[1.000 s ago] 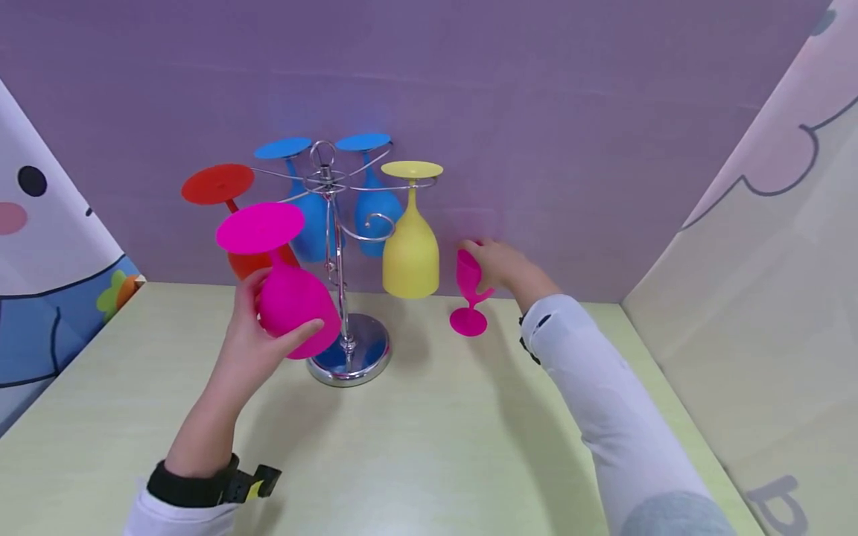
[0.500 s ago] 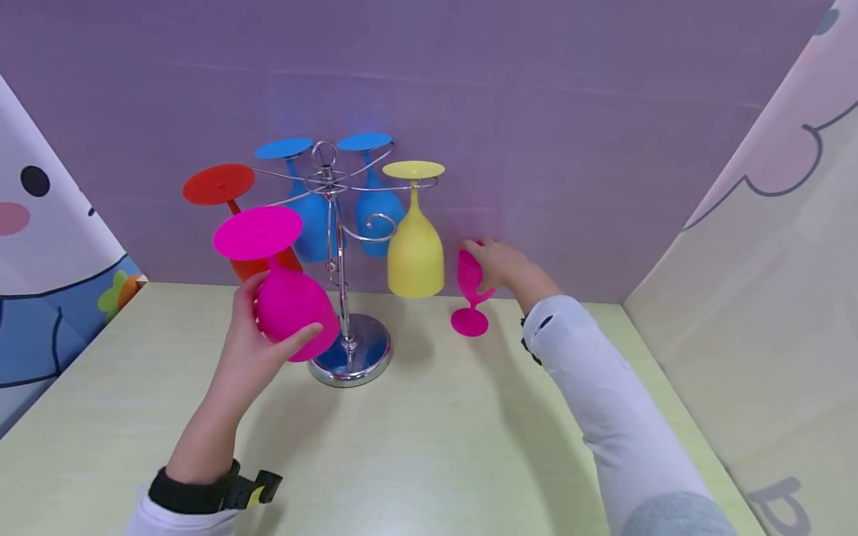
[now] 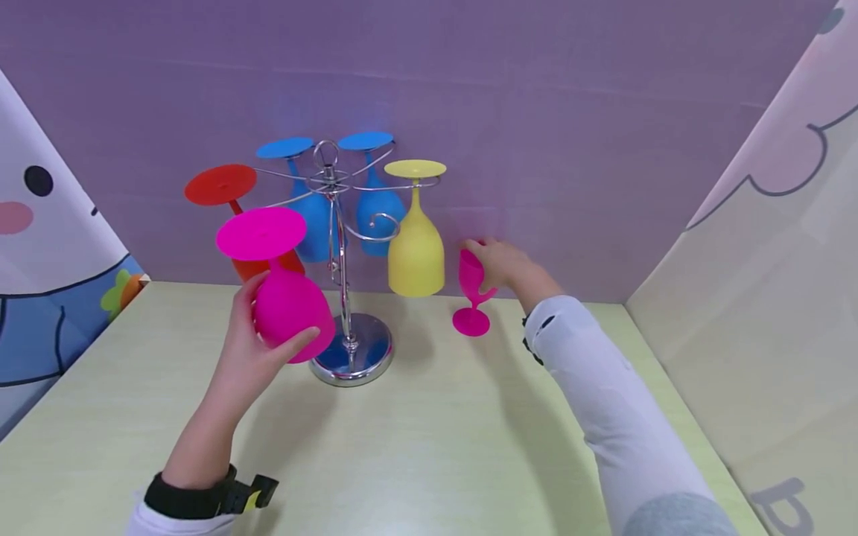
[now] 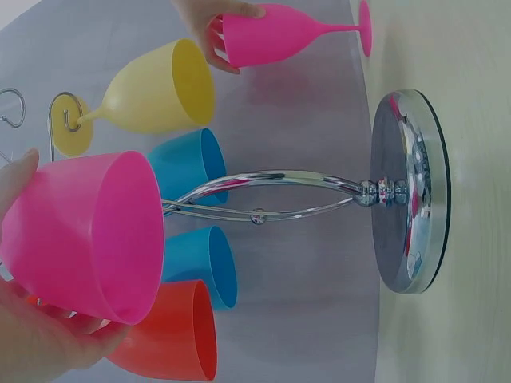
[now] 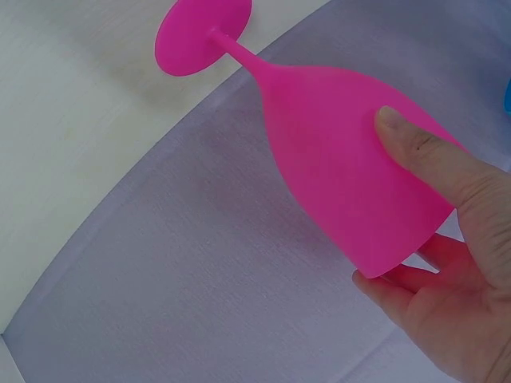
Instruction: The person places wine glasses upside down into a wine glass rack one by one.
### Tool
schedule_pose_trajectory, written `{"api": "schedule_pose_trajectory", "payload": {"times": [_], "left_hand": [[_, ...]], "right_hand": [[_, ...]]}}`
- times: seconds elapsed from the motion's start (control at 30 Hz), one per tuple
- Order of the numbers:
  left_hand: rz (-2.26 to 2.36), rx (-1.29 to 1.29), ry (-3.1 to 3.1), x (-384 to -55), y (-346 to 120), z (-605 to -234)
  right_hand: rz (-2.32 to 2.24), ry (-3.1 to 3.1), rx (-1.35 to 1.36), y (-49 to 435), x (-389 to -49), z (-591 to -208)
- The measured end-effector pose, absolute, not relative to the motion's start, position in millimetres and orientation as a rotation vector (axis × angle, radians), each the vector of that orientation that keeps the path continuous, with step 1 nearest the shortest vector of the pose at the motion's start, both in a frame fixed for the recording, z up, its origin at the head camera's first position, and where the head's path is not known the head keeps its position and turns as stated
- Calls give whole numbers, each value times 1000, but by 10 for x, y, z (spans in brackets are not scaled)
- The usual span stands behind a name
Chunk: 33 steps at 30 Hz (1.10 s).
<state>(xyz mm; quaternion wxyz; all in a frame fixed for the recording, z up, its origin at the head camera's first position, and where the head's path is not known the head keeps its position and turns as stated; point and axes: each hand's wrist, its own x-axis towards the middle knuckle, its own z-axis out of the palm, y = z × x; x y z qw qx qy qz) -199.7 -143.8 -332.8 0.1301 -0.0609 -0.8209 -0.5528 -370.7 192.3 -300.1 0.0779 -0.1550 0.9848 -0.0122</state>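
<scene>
My left hand (image 3: 251, 350) grips the bowl of a pink wine glass (image 3: 293, 309), turned upside down with its foot on top, at the front left of a chrome glass rack (image 3: 351, 350). In the left wrist view that pink glass (image 4: 88, 231) has its open rim toward the rack's base. My right hand (image 3: 506, 269) holds a second pink wine glass (image 3: 471, 286) by the bowl near its rim. This one is upright, its foot at the tabletop. The right wrist view shows the thumb on one side of the bowl (image 5: 343, 159) and fingers on the other.
Hanging upside down from the rack are a yellow glass (image 3: 415, 257), two blue glasses (image 3: 380, 212) and a red glass (image 3: 221, 184). A purple backdrop (image 3: 570, 149) rises behind the pale table (image 3: 429, 447). Printed side panels (image 3: 771, 313) stand left and right.
My left hand and its pink glass have dropped very slightly. The yellow glass has swung a little to the right. The right hand keeps its place on its glass.
</scene>
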Motion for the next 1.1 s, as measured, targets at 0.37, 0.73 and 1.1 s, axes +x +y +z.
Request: {"api": "schedule_pose_trajectory", "payload": {"times": [0.37,0.73,1.1], "left_hand": [[-1611,-176,-2392,-1976,-1474,-3316],[-1568,-185,-2372,-1972,-1506,-3288],[-1503,-233,-2304,-1970,-1539,-3253]], "right_hand": [[-59,2946,-435,1938,-3712,-3019],[-42,2946,-446,1931,-3706,-3012],[-22,2957,-472,1938,-3710,-3020]]}}
